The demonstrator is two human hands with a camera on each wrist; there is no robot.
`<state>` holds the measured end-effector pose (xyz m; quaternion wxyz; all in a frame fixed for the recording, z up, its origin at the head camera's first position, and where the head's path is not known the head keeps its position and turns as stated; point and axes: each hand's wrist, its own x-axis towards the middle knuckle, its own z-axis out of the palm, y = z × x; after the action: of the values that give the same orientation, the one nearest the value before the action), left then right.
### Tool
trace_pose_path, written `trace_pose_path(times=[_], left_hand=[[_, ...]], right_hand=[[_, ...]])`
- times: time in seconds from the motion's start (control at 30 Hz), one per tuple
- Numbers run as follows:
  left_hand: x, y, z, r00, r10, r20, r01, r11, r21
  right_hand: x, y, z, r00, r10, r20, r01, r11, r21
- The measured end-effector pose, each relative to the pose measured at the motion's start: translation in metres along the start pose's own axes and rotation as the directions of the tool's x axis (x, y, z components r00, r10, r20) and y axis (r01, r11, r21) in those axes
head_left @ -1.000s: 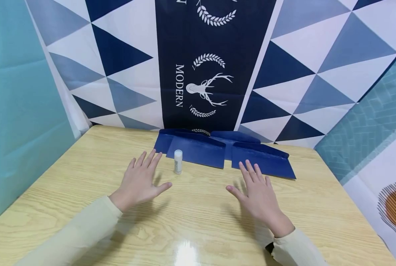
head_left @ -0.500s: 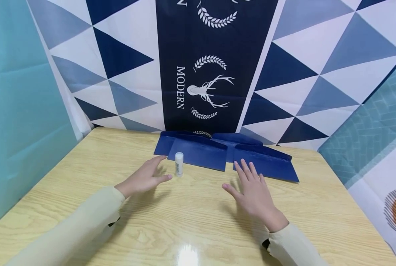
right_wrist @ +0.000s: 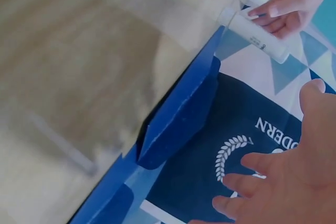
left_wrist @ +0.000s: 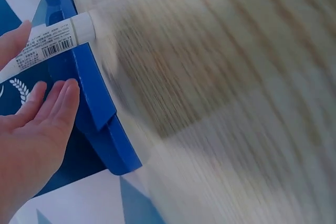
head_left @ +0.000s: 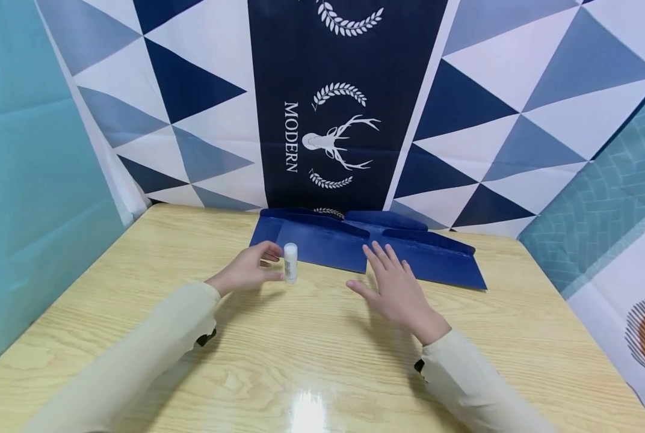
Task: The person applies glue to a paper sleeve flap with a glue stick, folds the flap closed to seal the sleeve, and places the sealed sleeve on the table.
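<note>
A white glue stick (head_left: 290, 263) with a printed label stands upright on the wooden table. Just left of it is my left hand (head_left: 246, 269), its thumb and lightly bent fingers spread toward the stick. In the left wrist view the glue stick (left_wrist: 52, 43) shows its barcode beyond the spread thumb and fingers; whether they touch it I cannot tell. My right hand (head_left: 401, 297) hovers above the table with fingers extended, holding nothing. Its fingertips are in front of a blue envelope (head_left: 436, 258) with a raised flap. Another blue envelope (head_left: 322, 243) lies behind the glue stick.
More blue envelopes, one at the back left (head_left: 266, 230) and one at the back right (head_left: 384, 220), lie partly under the front ones. A patterned cloth wall (head_left: 209, 132) rises along the back edge of the table (head_left: 322, 361).
My left hand has moved right toward the glue stick, turning sideways with its fingers bending. The right hand has drifted slightly left and up. Glue stick and envelopes stay in place.
</note>
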<state>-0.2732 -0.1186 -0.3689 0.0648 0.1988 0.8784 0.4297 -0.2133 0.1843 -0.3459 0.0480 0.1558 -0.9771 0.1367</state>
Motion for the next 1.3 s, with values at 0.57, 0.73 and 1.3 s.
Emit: trace_pose_path(times=[0.57,0.73,1.3], left_hand=[[0.019,-0.005,0.005,1.000,-0.029,-0.011,0.026,0.982,-0.185],[0.017,-0.004,0.005,1.000,-0.019,-0.023,0.015,0.982,-0.187],[0.004,0.010,0.011,0.998,-0.001,-0.060,-0.002,0.999,-0.055]], right_hand=[[0.028,-0.019,-0.008,0.994,-0.088,0.061,0.087,0.996,0.024],[0.032,-0.022,-0.009,0.993,-0.105,0.049,0.104,0.994,0.022],[0.030,-0.030,-0.008,0.992,-0.072,0.106,0.056,0.987,0.149]])
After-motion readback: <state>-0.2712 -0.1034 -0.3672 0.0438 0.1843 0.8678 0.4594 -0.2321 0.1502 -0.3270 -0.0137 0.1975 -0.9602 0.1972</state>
